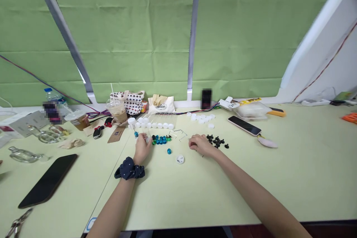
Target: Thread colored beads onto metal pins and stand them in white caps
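Note:
My left hand [143, 148], with a dark dotted scrunchie [129, 169] at its wrist, is closed around a small translucent piece that my fingers mostly hide. Just right of it lie shiny blue balls [161, 140] with green and black bits among them. One blue ball [169, 151] sits apart, nearer to me. My right hand [200, 144] is low over the table, fingers curled down and pinched; what they hold is too small to make out. Small black disc-shaped parts [216, 141] lie beside it. Between my hands are thin bent metal pieces [180, 134] and a round white cap [180, 159] with tiny bits inside.
White caps stand in rows [160, 125] and in a loose group [201, 118] behind. A phone [244, 125] and plastic box [252, 111] lie right. Drink cups [118, 111], glass bottles [25, 155], a large dark phone [48, 180] and keys [19, 223] occupy the left.

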Tool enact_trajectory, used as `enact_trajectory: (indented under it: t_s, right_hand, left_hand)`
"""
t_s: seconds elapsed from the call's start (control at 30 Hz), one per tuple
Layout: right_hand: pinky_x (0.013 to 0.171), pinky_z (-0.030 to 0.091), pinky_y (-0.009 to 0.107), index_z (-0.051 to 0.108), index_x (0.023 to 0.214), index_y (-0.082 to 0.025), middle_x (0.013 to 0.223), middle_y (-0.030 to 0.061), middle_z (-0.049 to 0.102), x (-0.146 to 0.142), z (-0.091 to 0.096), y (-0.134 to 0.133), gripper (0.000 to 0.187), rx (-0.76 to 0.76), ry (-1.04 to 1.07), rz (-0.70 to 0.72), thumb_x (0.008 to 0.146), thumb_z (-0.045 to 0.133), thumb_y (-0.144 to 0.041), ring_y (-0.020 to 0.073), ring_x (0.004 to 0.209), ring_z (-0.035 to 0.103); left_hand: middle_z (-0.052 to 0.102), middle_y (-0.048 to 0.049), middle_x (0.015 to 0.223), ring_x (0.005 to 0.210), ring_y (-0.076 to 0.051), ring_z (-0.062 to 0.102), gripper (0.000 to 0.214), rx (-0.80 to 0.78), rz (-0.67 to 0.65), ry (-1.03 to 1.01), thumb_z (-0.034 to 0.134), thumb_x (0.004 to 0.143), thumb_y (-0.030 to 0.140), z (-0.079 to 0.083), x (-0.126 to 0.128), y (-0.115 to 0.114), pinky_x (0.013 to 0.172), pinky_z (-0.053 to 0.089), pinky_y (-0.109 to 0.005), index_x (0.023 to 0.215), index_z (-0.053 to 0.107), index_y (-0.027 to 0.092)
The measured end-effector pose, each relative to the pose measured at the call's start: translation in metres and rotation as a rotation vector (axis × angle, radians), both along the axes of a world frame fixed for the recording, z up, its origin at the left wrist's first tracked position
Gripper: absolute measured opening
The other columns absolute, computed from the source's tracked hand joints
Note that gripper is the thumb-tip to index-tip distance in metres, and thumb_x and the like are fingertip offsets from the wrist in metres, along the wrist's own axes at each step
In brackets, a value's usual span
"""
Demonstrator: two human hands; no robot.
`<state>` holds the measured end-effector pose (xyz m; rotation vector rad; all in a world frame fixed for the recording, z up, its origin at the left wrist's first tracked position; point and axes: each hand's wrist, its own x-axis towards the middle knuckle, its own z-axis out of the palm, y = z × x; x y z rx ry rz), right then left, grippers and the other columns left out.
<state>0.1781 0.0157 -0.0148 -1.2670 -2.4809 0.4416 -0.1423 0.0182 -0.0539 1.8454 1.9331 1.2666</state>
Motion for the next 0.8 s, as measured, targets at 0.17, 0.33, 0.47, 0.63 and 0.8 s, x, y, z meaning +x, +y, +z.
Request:
enact_trajectory:
  t_s: [0.17,0.33,0.47,0.63,0.8]
  right_hand:
    - [0.076,0.026,0.031,0.056,0.069,-0.018,0.079,0.0011,0.06,0.001,0.0,-0.001,0.016,0.019,-0.01,0.02,0.078,0.049,-0.007,0.016,0.085,0.05]
    - [0.078,0.028,0.032,0.054,0.075,-0.019,0.078,0.0012,0.061,0.0,0.001,-0.001,0.017,0.117,0.113,-0.03,0.082,0.043,-0.008,0.0158,0.082,0.052]
    - [0.076,0.035,0.031,0.055,0.078,-0.019,0.077,0.0016,0.061,0.0,0.002,0.002,0.014,0.119,0.317,-0.059,0.084,0.043,-0.016,0.0149,0.073,0.053]
    - [0.071,0.043,0.029,0.06,0.091,-0.019,0.086,0.0043,0.062,0.004,-0.001,0.011,0.018,0.062,0.624,-0.118,0.083,0.048,-0.029,0.0159,0.078,0.056]
    - [0.07,0.046,0.03,0.064,0.098,-0.017,0.093,0.0072,0.064,0.005,-0.003,0.014,0.029,-0.162,0.807,-0.124,0.08,0.052,-0.037,0.0168,0.08,0.058]
  left_hand:
    - [0.055,-0.0091,0.091,0.079,-0.023,0.056,0.039,0.014,0.01,-0.026,0.058,0.07,0.032,0.003,0.002,-0.003,0.07,0.045,-0.037,0.101,0.042,0.016]
    - [0.046,-0.0053,0.089,0.075,-0.019,0.05,0.041,0.222,0.156,-0.094,0.061,0.065,0.027,0.017,0.006,-0.013,0.067,0.044,-0.034,0.099,0.041,0.017]
    - [0.043,-0.0007,0.08,0.07,-0.016,0.045,0.025,0.387,0.139,-0.045,0.056,0.067,0.018,0.036,0.019,-0.029,0.066,0.041,-0.031,0.088,0.043,0.019]
    - [0.049,-0.0009,0.075,0.065,-0.014,0.046,0.012,0.181,-0.429,0.107,0.054,0.079,0.03,0.053,0.044,-0.046,0.062,0.039,-0.026,0.083,0.054,0.019]
    - [0.054,-0.005,0.086,0.066,-0.015,0.048,0.037,-0.073,-0.653,0.189,0.065,0.07,0.044,0.046,0.057,-0.046,0.061,0.04,-0.027,0.097,0.062,0.019]
